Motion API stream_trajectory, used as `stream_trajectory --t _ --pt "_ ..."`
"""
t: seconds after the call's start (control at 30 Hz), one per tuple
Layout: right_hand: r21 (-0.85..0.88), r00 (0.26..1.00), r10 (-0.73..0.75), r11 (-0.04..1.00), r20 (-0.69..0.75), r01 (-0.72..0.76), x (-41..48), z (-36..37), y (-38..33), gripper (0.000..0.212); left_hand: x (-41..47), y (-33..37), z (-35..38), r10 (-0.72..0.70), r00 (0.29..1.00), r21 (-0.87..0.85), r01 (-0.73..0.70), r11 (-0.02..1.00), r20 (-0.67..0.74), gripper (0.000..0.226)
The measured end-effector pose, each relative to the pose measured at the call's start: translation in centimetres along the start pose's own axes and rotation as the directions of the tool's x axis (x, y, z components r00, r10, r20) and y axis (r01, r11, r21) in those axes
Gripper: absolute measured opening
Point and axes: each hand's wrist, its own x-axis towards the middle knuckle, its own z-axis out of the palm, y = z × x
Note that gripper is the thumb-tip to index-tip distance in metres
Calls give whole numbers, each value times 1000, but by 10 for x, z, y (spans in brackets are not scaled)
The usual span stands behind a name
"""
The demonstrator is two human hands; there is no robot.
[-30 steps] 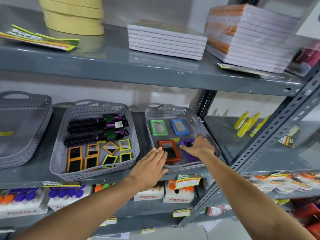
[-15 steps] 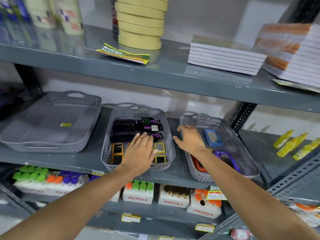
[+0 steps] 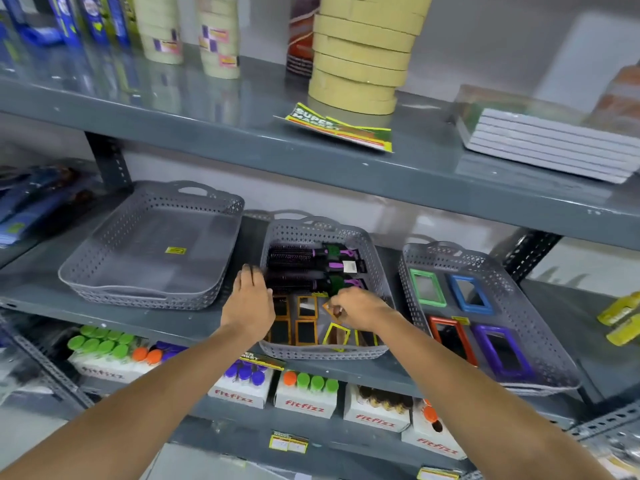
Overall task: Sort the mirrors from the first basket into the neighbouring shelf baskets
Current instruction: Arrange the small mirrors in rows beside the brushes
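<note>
A grey middle basket (image 3: 313, 230) holds black and purple hairbrushes (image 3: 304, 263) at the back and several small orange and yellow framed mirrors (image 3: 306, 332) at the front. My right hand (image 3: 360, 308) is inside it, fingers pinched on a small orange framed mirror (image 3: 330, 310). My left hand (image 3: 251, 303) rests on the basket's left rim with fingers apart, holding nothing. The right basket (image 3: 547, 348) holds larger green (image 3: 427, 287), blue (image 3: 469, 294), red (image 3: 450, 336) and purple (image 3: 502, 349) framed mirrors. The left basket (image 3: 104, 271) holds only a small yellow sticker.
The baskets stand on a grey metal shelf (image 3: 214, 325). Tape rolls (image 3: 363, 57), a supermarket leaflet (image 3: 341, 131) and stacked notebooks (image 3: 550, 143) lie on the shelf above. Boxes of coloured bottles (image 3: 304, 393) fill the shelf below. Yellow bottles (image 3: 621, 320) lie far right.
The view has swung left. My right hand left the right basket and now pinches a small orange mirror in the middle basket. My left hand shifted to that basket's left rim.
</note>
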Motion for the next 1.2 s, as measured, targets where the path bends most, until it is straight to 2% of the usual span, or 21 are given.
stream_trajectory --t 0.17,0.57,0.7,0.77,0.83,0.9,1.0,1.13,1.2 --pt "53 999 48 997 -6 -47 7 4 0 16 2 -1 -1 -6 997 -139 17 990 80 45" --pt "210 993 97 974 -69 -81 13 12 0 30 7 -7 -3 18 996 -167 -3 986 89 41" --pt "346 961 143 937 -235 -55 5 7 3 33 11 -12 -3 29 994 -167 -11 986 102 48" --pt "295 973 103 955 -209 -38 -2 4 4 43 13 -15 -2 80 993 -100 -71 992 90 52" --pt "167 994 53 985 -91 -37 -8 6 0 51 17 -17 1 166 983 27 -168 985 72 55" --pt "59 998 35 998 -44 -32 -9 13 -5 38 21 -18 3 215 974 143 -224 964 79 58" --pt "38 996 23 999 -90 -20 -7 20 -9 22 26 -19 5 255 957 253 -282 925 136 56" --pt "86 993 -31 995 -112 41 -8 22 -7 22 32 -24 4 277 946 278 -315 907 169 56" --pt "90 992 -50 994 -118 61 -7 22 -6 14 33 -25 4 289 940 275 -330 903 179 57"
